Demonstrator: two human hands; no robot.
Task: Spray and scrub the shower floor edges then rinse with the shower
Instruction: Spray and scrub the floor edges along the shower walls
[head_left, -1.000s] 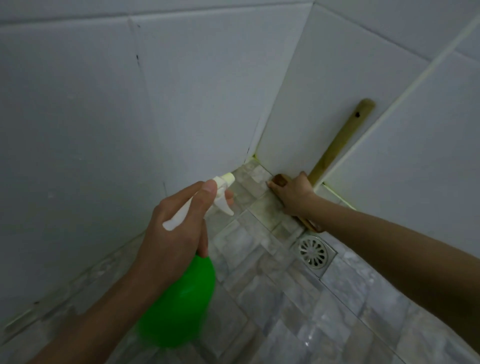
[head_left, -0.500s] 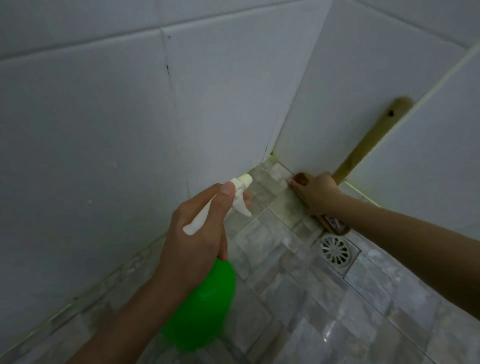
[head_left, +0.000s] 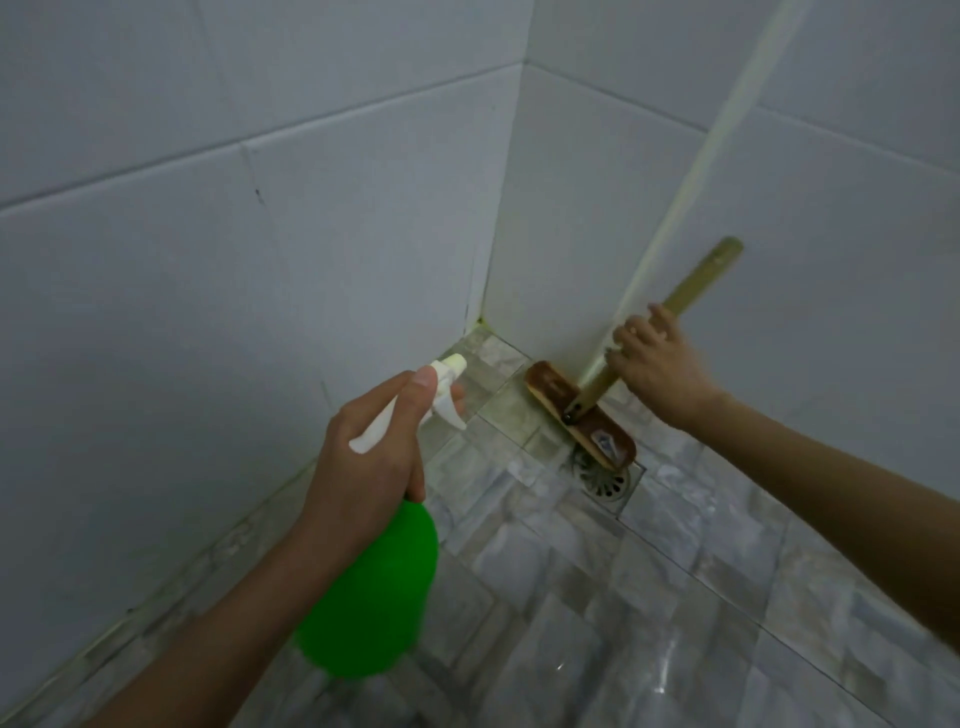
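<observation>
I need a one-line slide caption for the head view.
Left hand points green spray bottle toward the corner; right hand holds the brush.

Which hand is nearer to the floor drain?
Right. The right hand grips the brush handle close beyond the drain; the left hand holds the spray bottle farther to its left.

Dim, cool, even light, source unseen; soft shadow in the wall corner (head_left: 487, 270); faint wet glare on the floor tiles (head_left: 660, 675); grout lines (head_left: 363, 106) bowed by wide-angle distortion; spray bottle (head_left: 374, 597) slightly soft.
</observation>
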